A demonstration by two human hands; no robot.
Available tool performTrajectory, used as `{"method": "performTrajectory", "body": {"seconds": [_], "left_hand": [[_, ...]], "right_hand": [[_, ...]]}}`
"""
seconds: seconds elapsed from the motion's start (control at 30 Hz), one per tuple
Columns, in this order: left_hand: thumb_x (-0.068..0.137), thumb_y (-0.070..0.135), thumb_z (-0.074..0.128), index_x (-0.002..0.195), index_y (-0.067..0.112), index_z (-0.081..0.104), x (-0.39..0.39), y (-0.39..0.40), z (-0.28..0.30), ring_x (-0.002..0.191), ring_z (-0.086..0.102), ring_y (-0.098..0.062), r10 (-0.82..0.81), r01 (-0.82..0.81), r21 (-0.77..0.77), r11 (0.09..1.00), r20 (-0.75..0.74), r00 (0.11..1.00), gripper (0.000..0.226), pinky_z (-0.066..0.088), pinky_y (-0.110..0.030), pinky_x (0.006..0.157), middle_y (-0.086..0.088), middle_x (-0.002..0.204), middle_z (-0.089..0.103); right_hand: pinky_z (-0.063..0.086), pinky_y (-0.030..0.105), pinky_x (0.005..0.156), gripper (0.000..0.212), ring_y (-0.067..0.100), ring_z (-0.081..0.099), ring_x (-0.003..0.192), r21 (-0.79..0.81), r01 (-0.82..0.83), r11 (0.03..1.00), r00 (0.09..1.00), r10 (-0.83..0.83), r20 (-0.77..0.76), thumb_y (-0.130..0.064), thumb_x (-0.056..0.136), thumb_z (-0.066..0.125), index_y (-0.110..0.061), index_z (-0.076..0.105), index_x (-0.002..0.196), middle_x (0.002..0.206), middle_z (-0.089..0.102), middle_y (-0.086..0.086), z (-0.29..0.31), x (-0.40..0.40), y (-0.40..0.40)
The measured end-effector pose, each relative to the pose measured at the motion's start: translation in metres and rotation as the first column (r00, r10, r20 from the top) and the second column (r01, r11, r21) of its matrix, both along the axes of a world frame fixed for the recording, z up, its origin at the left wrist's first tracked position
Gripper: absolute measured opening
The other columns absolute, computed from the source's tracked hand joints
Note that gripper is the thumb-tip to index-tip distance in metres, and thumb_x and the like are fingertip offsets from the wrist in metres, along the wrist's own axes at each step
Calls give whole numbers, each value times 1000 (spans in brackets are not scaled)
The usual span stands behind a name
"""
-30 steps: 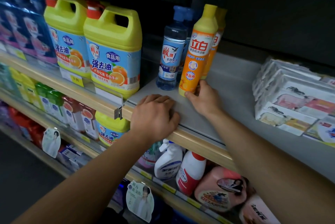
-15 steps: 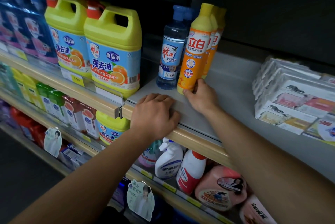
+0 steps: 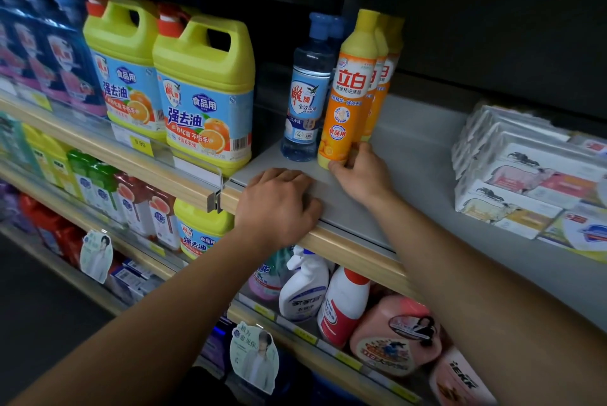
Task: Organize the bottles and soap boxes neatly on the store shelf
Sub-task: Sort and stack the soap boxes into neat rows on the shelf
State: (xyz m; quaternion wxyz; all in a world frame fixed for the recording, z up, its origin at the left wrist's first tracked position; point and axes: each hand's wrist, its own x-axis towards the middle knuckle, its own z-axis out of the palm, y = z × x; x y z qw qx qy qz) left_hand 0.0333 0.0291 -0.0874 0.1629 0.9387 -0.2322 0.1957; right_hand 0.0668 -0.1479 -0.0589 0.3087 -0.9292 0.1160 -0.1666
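- The right hand (image 3: 359, 172) pinches the base of the front orange bottle (image 3: 349, 90), thumb in front and fingers curled round its right side.
- That bottle stands upright on the grey shelf (image 3: 427, 156), heading a row of matching bottles running back toward 1 o'clock.
- A blue bottle (image 3: 308, 90) stands just beside it at 9 o'clock.
- The left hand (image 3: 276, 205) rests palm-down on the shelf's front edge, fingers loosely bent, holding nothing.
- Two yellow jugs (image 3: 203, 93) stand farther toward 9 o'clock.
- Stacked soap boxes (image 3: 519, 169) lie at 3 o'clock, well apart from the bottles.
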Motion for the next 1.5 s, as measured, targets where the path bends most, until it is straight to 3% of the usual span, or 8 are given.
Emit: {"method": "performTrajectory", "body": {"seconds": [0.13, 0.4, 0.5, 0.67, 0.9, 1.07, 1.33, 1.5], "left_hand": [[85, 54, 37, 123, 27, 60, 1, -1, 8, 122, 50, -21, -14, 15, 8, 1000, -90, 996, 52, 38, -35, 100, 6, 128, 62], [85, 50, 59, 123, 24, 63, -5, -28, 28, 113, 58, -31, -58, 31, -117, 993, -226, 972, 47, 49, -38, 91, -7, 123, 65], [86, 44, 62, 125, 22, 64, -15, -55, 33, 112, 60, -28, -162, 106, -235, 966, -235, 958, 44, 44, -31, 87, -7, 124, 66], [90, 32, 64, 123, 15, 64, -21, -103, 42, 107, 63, -20, -325, 235, -364, 901, -210, 922, 37, 42, -21, 85, -1, 123, 67], [88, 33, 66, 116, 16, 66, -22, -131, 29, 96, 67, -16, -389, 271, -427, 863, -218, 895, 33, 50, -29, 88, 0, 111, 70], [87, 33, 70, 122, 17, 63, -23, -126, 31, 95, 66, -16, -463, 271, -556, 786, -239, 853, 39, 52, -33, 90, 0, 111, 68], [88, 16, 69, 117, 8, 65, -34, -107, 46, 100, 69, -23, -730, 304, -809, 503, -210, 650, 30, 56, -32, 86, -8, 109, 73], [93, 21, 63, 104, 4, 69, -20, -87, 34, 91, 71, -30, -682, -41, -927, 372, -303, 666, 21, 59, -41, 80, -13, 98, 75]], "right_hand": [[47, 30, 80, 41, 22, 63, 100, 83, -29, 996, 996, 21, 92, -39, 84, 70, -19, 54, 116, 104, 64, -3, 13, -28, -11], [42, 40, 88, 36, 30, 54, 104, -459, 209, 863, 889, 27, 457, -31, 84, 63, -16, 61, 116, 110, 64, 6, 62, -113, -98], [33, 44, 99, 49, 35, 47, 115, -572, 396, 718, 900, -179, 397, -41, 83, 63, -18, 57, 125, 122, 60, 10, 71, -135, -141], [18, 48, 115, 65, 31, 36, 132, -714, 364, 598, 927, -306, 217, -48, 86, 61, -21, 41, 141, 143, 46, 5, 64, -147, -179], [25, 47, 113, 61, 34, 44, 119, -634, 411, 654, 905, -208, 372, -35, 80, 76, -13, 50, 131, 125, 53, 13, 51, -145, -184], [43, 45, 94, 48, 33, 48, 109, -448, 313, 838, 855, -44, 516, -21, 79, 77, -9, 59, 122, 118, 53, 13, 49, -156, -170], [34, 3, 87, 52, 0, 49, 100, -171, -150, 974, 923, 200, 329, -19, 66, 86, -26, 65, 113, 108, 55, -11, 39, -141, -99], [28, 1, 97, 74, 0, 42, 121, -19, -286, 958, 901, 276, 335, -17, 68, 84, -23, 51, 134, 133, 44, -6, 15, -131, -83]]}}
